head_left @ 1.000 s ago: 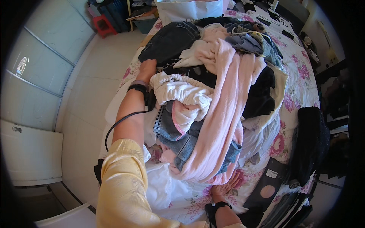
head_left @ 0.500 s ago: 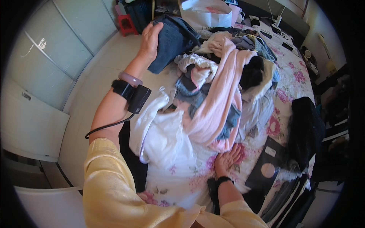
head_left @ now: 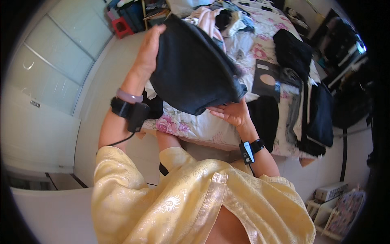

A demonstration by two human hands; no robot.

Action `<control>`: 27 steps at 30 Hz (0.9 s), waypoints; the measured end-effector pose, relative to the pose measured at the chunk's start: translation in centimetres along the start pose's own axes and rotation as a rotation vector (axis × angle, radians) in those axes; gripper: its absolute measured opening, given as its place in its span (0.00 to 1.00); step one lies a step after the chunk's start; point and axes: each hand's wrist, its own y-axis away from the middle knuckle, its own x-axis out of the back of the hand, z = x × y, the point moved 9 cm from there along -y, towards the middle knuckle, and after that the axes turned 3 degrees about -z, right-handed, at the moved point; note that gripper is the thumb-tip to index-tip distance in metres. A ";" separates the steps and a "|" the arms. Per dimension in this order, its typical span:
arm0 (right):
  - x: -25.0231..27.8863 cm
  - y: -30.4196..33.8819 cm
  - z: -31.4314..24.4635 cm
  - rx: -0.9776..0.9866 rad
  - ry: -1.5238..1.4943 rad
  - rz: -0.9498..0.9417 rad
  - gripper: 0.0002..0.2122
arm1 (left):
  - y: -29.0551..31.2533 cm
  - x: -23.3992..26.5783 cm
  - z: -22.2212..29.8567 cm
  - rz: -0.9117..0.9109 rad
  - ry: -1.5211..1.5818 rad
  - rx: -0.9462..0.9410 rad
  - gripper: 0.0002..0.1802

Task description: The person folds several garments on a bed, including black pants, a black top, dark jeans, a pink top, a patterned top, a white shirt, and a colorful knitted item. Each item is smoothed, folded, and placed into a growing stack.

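A dark, nearly black folded garment (head_left: 191,67) is held up over the near part of the bed; its exact kind is hard to tell. My left hand (head_left: 148,49) grips its upper left edge, thumb showing and fingers hidden behind the cloth. At its lower right corner, my right hand (head_left: 233,114) holds it from beneath, palm up, with some fingers stretched out below the hem. A heap of mixed clothes (head_left: 211,18), with a pink piece among them, lies behind it, partly covered by it. White cloth shows at its left edge.
The bed (head_left: 215,132) has a floral sheet. On its right lie black clothing (head_left: 292,51), a dark flat packet (head_left: 264,79), black cloth (head_left: 264,122) and a row of folded garments (head_left: 319,118). A red stool (head_left: 122,27) stands far left, near sliding cabinet doors (head_left: 57,53).
The dark garment has come nearer and right, spreading larger in view. My right hand has lifted off the bed to its lower corner. My view has shifted back, showing the bed's near edge.
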 end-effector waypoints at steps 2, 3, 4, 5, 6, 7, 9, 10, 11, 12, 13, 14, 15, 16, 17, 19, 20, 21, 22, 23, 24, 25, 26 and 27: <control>-0.3 3.5 -0.7 0.182 0.003 -0.024 0.46 | 2.3 -3.2 -1.5 -0.122 0.070 0.105 0.17; -1.7 4.6 -1.6 0.271 0.085 -0.161 0.41 | 2.9 -4.6 -1.9 -0.182 0.103 0.157 0.17; -1.2 5.3 -3.0 0.347 0.071 -0.045 0.26 | 3.1 -5.6 -1.6 -0.242 0.159 0.175 0.12; 0.4 6.6 -5.1 0.512 -0.028 0.186 0.14 | 3.1 -5.8 -0.6 -0.269 0.035 0.111 0.12; 0.1 7.6 -7.2 0.651 0.076 0.299 0.09 | 2.8 -5.8 0.9 -0.311 -0.077 0.023 0.12; -2.1 8.4 -8.3 0.687 0.226 0.179 0.06 | 2.7 -5.5 2.2 -0.342 -0.149 -0.044 0.13; -4.9 11.3 -10.6 0.783 0.417 0.123 0.05 | 3.6 -4.5 4.1 -0.516 -0.109 -0.130 0.14; -5.6 12.7 -11.6 0.855 0.424 0.112 0.06 | 4.3 -3.5 3.3 -0.582 -0.015 -0.019 0.14; -6.2 13.9 -12.1 0.916 0.417 0.055 0.07 | 5.5 -2.3 2.1 -0.625 0.092 0.092 0.14; -5.3 14.9 -12.4 0.962 0.426 0.115 0.09 | 6.8 -1.1 0.1 -0.630 -0.095 0.128 0.14; -5.1 15.5 -12.2 0.969 0.476 0.056 0.11 | 8.3 -0.2 -2.2 -0.656 -0.248 0.152 0.17; -3.6 16.2 -11.5 1.003 0.544 0.050 0.15 | 9.7 0.4 -3.7 -0.654 -0.537 -0.023 0.13; -0.9 16.9 -11.1 1.069 0.631 0.209 0.19 | 11.3 0.9 -6.2 -0.662 -0.647 -0.045 0.12; 3.2 18.0 -9.9 1.064 0.733 0.497 0.19 | 13.2 1.9 -8.9 -0.564 -0.897 -0.067 0.15; 7.0 19.7 -7.9 1.048 0.849 0.751 0.19 | 15.4 2.8 -11.2 -0.469 -1.152 -0.074 0.18; 12.3 22.6 -4.9 1.083 0.940 1.108 0.19 | 20.4 3.2 -15.1 -0.307 -1.163 0.055 0.23; 11.5 23.5 -4.0 1.230 1.178 1.091 0.18 | 22.8 0.9 -15.7 -0.343 -1.168 -0.094 0.24; 11.1 24.4 -3.1 1.306 1.335 1.183 0.17 | 25.1 -1.0 -17.4 -0.410 -1.215 -0.071 0.26; 9.7 24.1 -2.4 1.408 1.477 1.079 0.14 | 27.4 -3.6 -18.0 -0.521 -1.204 -0.179 0.28; 8.1 22.9 -1.7 1.405 1.649 0.940 0.13 | 29.5 -6.0 -19.0 -0.655 -1.209 -0.206 0.30; 6.4 21.5 -1.6 1.379 1.775 0.847 0.12 | 31.3 -8.3 -19.7 -0.806 -1.230 -0.279 0.34; 4.7 19.6 -1.4 1.346 1.898 0.739 0.11 | 32.9 -10.2 -20.4 -0.956 -1.245 -0.358 0.39; 3.4 17.8 -1.5 1.322 1.923 0.678 0.09 | 33.2 -11.1 -21.2 -0.992 -1.282 -0.366 0.42; 2.4 15.8 -1.5 1.239 2.005 0.635 0.09 | 33.5 -11.9 -22.0 -1.026 -1.320 -0.375 0.45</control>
